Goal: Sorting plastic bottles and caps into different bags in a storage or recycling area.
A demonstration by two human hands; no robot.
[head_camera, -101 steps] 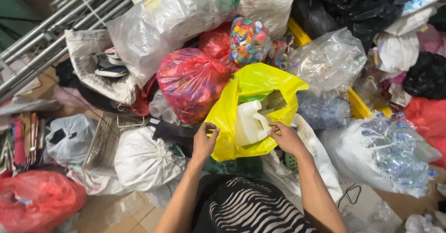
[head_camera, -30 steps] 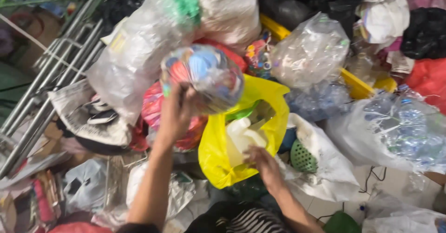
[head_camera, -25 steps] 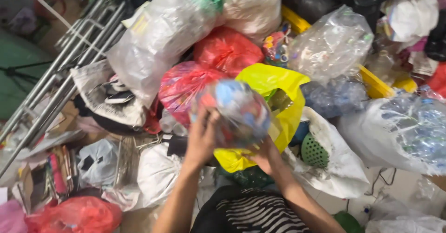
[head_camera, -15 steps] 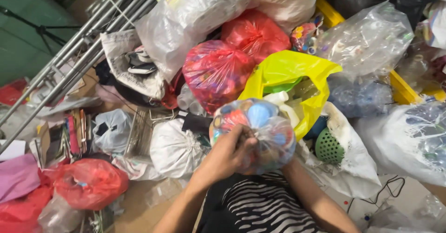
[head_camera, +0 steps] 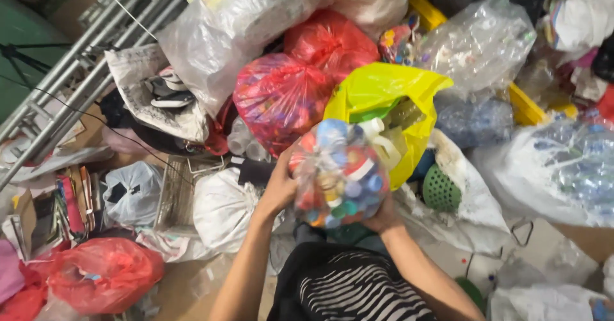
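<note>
Both hands, left hand [head_camera: 279, 190] and right hand [head_camera: 382, 217], gripped a clear bag of bottle caps [head_camera: 339, 174]; a yellow bag [head_camera: 384, 97] sat just behind, a red bag [head_camera: 278, 97] far-left.

1. You've got just one view, worn on your head, so there's no second angle sharing anything.
2. It faces steeply down over your striped top [head_camera: 358, 289].
3. Pretty near: forearms fill the bottom, piled bags [head_camera: 281, 97] everywhere.
</note>
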